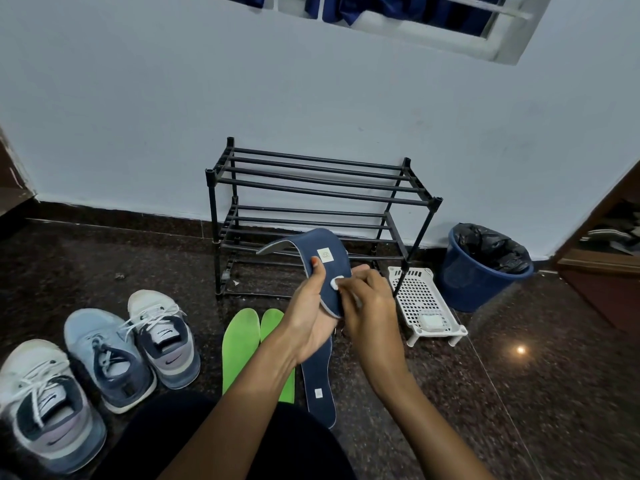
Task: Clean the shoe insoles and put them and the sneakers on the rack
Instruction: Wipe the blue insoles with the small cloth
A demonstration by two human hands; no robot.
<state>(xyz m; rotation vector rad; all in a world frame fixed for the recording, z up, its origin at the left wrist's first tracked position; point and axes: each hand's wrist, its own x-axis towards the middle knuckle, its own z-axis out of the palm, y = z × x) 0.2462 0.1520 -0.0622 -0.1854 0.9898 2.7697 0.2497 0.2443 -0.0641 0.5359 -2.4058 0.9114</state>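
Navy insole (pixel 333 244) in L hand (pixel 309 322).

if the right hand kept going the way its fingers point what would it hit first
The blue insole gripped by the left hand; the white pad the right hand pinches seems to touch it, though depth is unclear.

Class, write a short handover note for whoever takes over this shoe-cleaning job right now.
Left hand grips the bent navy blue fabric insole. Right hand presses a small white wipe on it. On the floor: second navy insole, two green foam insoles, three laced sneakers. Nothing is on the black metal rack yet. Left: finish wiping insoles, rack everything.
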